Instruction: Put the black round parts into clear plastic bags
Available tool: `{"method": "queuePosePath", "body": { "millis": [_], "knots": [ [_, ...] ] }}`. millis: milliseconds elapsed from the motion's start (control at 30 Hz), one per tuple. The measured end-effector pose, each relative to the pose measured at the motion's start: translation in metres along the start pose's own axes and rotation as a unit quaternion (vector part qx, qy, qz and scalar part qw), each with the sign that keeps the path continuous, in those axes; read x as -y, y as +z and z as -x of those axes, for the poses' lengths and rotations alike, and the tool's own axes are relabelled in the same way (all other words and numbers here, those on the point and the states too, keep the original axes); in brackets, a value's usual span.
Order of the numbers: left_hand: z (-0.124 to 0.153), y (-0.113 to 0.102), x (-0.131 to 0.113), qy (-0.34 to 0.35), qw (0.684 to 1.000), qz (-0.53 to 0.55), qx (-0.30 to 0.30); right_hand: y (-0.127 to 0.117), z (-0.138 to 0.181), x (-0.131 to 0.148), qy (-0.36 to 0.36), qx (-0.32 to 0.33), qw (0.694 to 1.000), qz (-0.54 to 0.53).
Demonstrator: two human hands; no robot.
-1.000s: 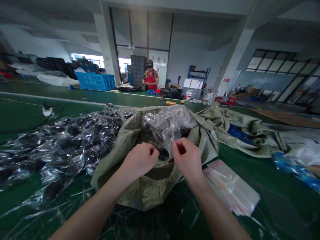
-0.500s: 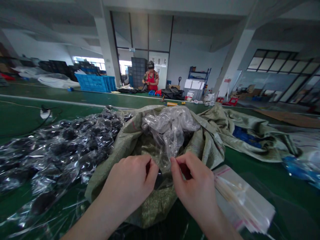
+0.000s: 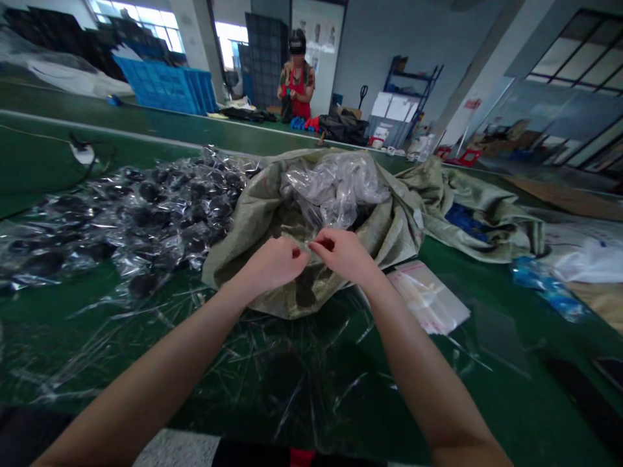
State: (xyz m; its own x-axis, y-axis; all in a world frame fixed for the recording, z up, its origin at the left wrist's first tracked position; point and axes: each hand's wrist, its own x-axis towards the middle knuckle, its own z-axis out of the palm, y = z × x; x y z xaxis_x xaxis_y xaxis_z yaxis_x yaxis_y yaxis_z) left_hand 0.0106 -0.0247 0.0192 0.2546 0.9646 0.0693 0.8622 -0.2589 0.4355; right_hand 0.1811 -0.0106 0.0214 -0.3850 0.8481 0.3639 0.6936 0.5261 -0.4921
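My left hand (image 3: 272,263) and my right hand (image 3: 343,254) are held close together over the mouth of an olive woven sack (image 3: 263,214). Both pinch the top edge of a small clear plastic bag (image 3: 307,280) that hangs between them with a dark item inside. Crumpled clear plastic (image 3: 335,185) bulges from the sack behind my fingers. A heap of bagged black parts (image 3: 160,207) lies to the left of the sack.
A stack of flat clear bags with a red strip (image 3: 426,297) lies right of my right arm on the green table (image 3: 511,337). Another olive sack (image 3: 481,214) and blue plastic (image 3: 542,285) lie further right. A person in a red apron (image 3: 296,74) works far behind.
My hands have come together, fingertips nearly touching, pinching the small bag's top. The view tilted down, showing more of the table and my forearms.
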Motion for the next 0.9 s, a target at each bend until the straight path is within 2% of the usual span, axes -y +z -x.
{"method": "queuePosePath", "body": {
  "millis": [67, 133, 200, 233, 300, 367, 467, 633, 733, 900],
  "knots": [
    [-0.001, 0.009, 0.010, -0.009, 1.000, 0.004, -0.022, 0.008, 0.001, -0.008, 0.000, 0.023, 1.000, 0.000],
    [-0.007, 0.016, 0.020, -0.011, 0.997, 0.020, -0.072, 0.012, 0.002, -0.013, 0.000, 0.025, 1.000, 0.002],
    [-0.015, 0.020, 0.031, 0.026, 0.991, 0.082, -0.100, 0.013, 0.003, -0.014, -0.004, 0.019, 1.000, -0.003],
    [-0.020, 0.020, 0.035, 0.057, 0.986, 0.126, -0.090, 0.012, 0.004, -0.014, -0.008, 0.016, 1.000, -0.007],
    [-0.030, 0.020, 0.039, 0.108, 0.972, 0.208, -0.032, 0.007, 0.005, -0.013, -0.015, 0.012, 1.000, -0.014],
    [-0.038, 0.016, 0.039, 0.126, 0.961, 0.244, 0.024, 0.002, 0.006, -0.014, -0.015, 0.010, 1.000, -0.017],
    [-0.045, 0.008, 0.031, 0.137, 0.962, 0.234, 0.032, -0.005, 0.007, -0.018, 0.007, 0.004, 0.999, -0.033],
    [-0.050, -0.002, 0.022, 0.144, 0.971, 0.186, -0.043, -0.017, 0.010, -0.029, 0.065, 0.015, 0.997, -0.049],
    [-0.053, -0.004, 0.021, 0.133, 0.978, 0.151, -0.061, -0.023, 0.010, -0.033, 0.100, 0.028, 0.993, -0.051],
    [-0.054, -0.008, 0.017, 0.109, 0.980, 0.136, -0.097, -0.023, 0.006, -0.040, 0.111, -0.016, 0.987, -0.111]
  ]
}}
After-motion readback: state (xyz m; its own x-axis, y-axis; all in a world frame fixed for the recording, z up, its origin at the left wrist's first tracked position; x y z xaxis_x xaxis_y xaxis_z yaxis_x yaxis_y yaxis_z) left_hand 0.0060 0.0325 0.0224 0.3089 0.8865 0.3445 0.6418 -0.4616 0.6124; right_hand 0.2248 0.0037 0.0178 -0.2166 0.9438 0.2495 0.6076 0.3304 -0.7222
